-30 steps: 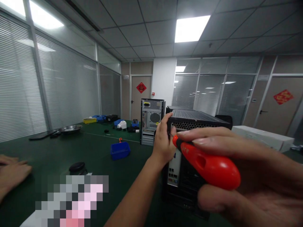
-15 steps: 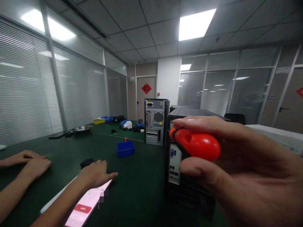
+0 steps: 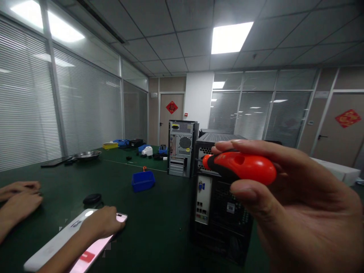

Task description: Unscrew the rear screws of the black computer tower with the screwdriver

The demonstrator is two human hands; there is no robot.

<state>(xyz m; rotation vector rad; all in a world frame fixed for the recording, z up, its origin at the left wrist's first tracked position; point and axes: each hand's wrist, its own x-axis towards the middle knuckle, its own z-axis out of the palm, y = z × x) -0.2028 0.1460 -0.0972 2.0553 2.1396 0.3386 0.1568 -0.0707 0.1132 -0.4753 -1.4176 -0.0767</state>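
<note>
Right hand [image 3: 298, 216] fills the near right of the view, clenched around the fat red handle of a screwdriver [image 3: 247, 167]: index finger [image 3: 256, 147] laid along the top, thumb [image 3: 250, 193] pressed up from beneath, the rounded butt tucked back toward the palm. The tool's long axis runs close to level, butt on the right, working end pointing left and slightly away from the wearer. That end sits right at the upper rear edge of the black computer case [image 3: 224, 223], which stands upright on the green table [image 3: 162, 231] with its port panel facing the camera. The thin shaft is mostly lost against the dark grille, so whether the tip touches metal I cannot tell. So the case lies directly ahead of the fingertips, just left of and below the handle, and the right hand is plainly the nearer one. Left hand [image 3: 101, 223] is well apart, low on the left, resting palm down with loosely curled fingers on a phone [image 3: 54, 248] and gripping nothing. Farther left, another person's hands [image 3: 17, 193] lie on the table. Behind, a second tower [image 3: 182, 148] and a blue bin [image 3: 143, 181]
</note>
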